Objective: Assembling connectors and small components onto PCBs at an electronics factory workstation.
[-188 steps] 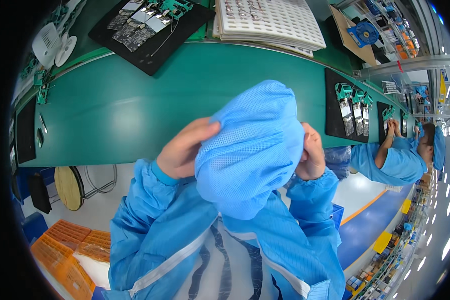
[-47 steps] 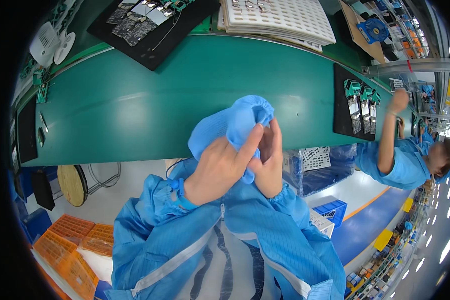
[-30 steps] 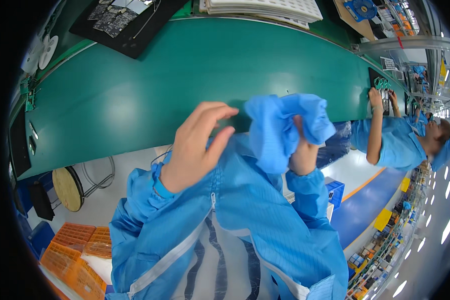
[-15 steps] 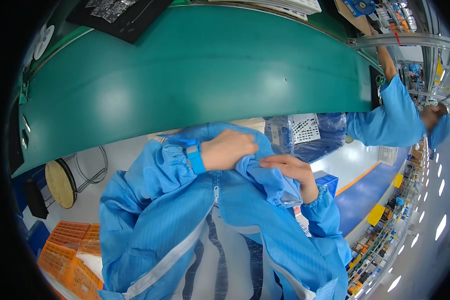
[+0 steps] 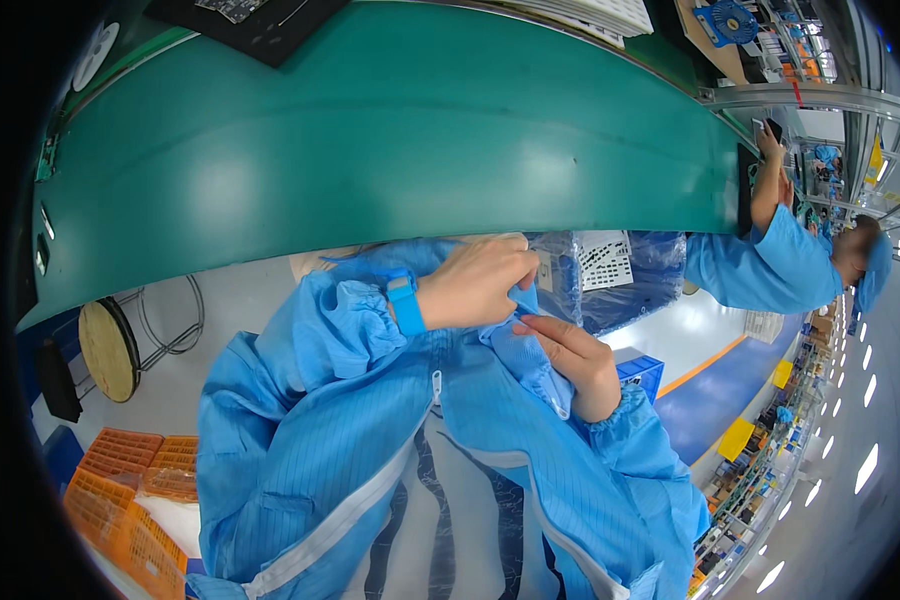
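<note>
**As left hand (image 5: 475,283) and right hand (image 5: 582,368) come close, light blue cloth (image 5: 522,358) lies bunched between them**

Where the blue coat (image 5: 310,430) parts over the chest, its single zip pull (image 5: 436,385) sits nearest. Just to the right of that pull, short of the bench, is the one piece of light blue cloth. Of the two hands, the right pinches its edge between thumb and forefinger; the left, one blue wristband (image 5: 405,305) at its wrist, has its fingers curled together over the upper end and seems to pinch it too, though its thumb is partly hidden. The step in hand looks like folding or gathering this cloth. The next move, I judge, calls for keeping the right pinch firm while the left fingers shift, lest the fold slip loose.

Lower down and off to the sides are one round stool (image 5: 108,350), at least three orange crates (image 5: 120,455), one blue crate (image 5: 640,374) and one plastic-wrapped bundle (image 5: 650,285).

Beyond runs the green bench (image 5: 370,150), with two small objects (image 5: 47,220) at its left end and one black mat (image 5: 280,35) at its far side. Farther right are one co-worker (image 5: 770,265), bent toward the bench, and one blue fan (image 5: 727,20). The stacked white trays (image 5: 590,14) are cut off, so I cannot count them.
</note>
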A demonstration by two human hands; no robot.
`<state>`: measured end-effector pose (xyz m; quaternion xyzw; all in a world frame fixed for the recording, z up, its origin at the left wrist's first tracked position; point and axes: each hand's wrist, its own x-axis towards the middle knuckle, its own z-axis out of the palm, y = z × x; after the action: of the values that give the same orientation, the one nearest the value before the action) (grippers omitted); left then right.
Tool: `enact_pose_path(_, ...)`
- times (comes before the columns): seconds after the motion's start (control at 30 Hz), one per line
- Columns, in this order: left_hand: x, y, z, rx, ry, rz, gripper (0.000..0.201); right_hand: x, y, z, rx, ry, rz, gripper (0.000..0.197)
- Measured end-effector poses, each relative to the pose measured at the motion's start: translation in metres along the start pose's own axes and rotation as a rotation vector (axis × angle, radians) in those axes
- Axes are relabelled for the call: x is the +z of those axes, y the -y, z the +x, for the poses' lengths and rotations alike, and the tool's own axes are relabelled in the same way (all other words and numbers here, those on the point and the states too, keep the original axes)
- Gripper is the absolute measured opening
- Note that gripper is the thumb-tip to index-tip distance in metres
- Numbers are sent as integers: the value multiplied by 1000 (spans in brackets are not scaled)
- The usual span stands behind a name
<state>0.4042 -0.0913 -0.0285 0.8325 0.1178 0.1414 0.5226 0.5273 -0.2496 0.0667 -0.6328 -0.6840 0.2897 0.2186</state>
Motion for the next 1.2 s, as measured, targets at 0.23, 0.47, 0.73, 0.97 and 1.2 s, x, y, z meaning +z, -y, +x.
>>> enact_pose_path(0.23,5,-2,-6,-88,71,98,21,13,8,3,103,24,-775,35)
enact_pose_path(0.47,10,7,8,-19,-140,252,21,19,-35,39,228,287,-900,5)
enact_pose_path(0.73,1,-6,-5,82,-186,227,19,-9,6,9,248,388,-288,70)
enact_pose_path(0.97,9,0,-3,48,-227,223,12,53,-50,43,141,357,-743,23)
enact_pose_path(1.2,-11,-21,-51,35,45,158,23,-4,46,29,251,469,-514,32)
